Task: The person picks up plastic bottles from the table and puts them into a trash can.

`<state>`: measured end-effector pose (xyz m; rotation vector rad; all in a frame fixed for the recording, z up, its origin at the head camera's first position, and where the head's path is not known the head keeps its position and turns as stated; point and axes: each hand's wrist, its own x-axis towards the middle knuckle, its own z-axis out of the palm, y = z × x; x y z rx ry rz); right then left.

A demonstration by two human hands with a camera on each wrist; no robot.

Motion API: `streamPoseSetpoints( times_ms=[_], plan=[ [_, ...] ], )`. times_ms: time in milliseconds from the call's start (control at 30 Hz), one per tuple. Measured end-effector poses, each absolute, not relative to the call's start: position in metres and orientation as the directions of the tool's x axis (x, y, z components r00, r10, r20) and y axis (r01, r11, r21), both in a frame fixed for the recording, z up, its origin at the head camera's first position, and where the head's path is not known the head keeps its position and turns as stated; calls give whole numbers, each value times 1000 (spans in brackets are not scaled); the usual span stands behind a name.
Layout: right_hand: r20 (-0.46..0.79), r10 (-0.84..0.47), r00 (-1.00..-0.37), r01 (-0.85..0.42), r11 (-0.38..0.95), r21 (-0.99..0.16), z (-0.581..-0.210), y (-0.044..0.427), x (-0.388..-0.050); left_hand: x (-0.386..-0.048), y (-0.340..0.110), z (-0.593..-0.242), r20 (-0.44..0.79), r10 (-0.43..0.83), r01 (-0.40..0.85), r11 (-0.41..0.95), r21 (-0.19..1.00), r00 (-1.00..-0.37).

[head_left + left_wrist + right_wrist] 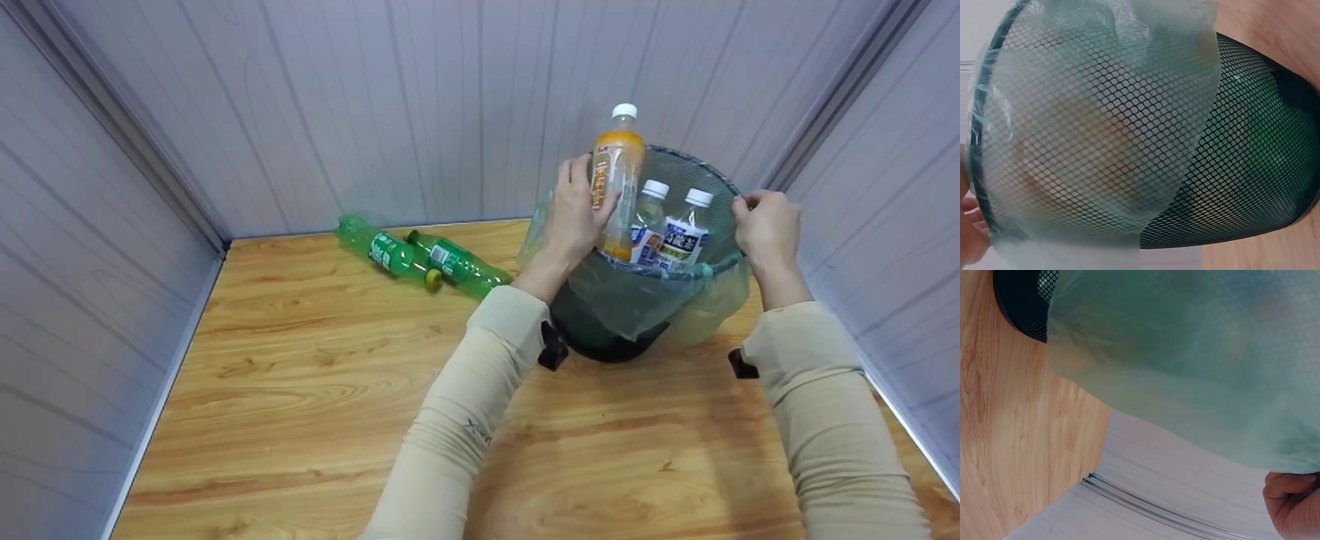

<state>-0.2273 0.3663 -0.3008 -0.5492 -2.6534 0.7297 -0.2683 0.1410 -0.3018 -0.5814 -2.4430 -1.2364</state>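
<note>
An orange-labelled bottle with a white cap stands tilted in the mouth of a black mesh bin, lined with a thin green bag. My left hand grips this bottle at the bin's left side, thumb across its front; some fingers show past the rim in the left wrist view. My right hand pinches the bag-covered rim on the right; in the right wrist view its curled fingers lie at the bag's edge. Two white-capped bottles are inside the bin.
Two green plastic bottles lie on the wooden surface left of the bin, one with a yellow cap. Pale panel walls stand behind and on both sides, the right one close to my right hand.
</note>
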Motion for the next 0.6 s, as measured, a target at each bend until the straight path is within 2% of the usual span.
streamPoseSetpoints(
  times_ms=[167,400,600],
  plan=[
    [198,441,-876,275,792,-546,-300,366,-226,-263,134,-307,577,166,583,445,680,-800],
    [209,439,-874,270,795,-543,-300,366,-226,-254,118,-317,626,115,609,419,674,-771],
    [184,448,-875,287,787,-547,-299,365,-227,-257,100,-336,691,26,654,347,672,-723]
  ],
)
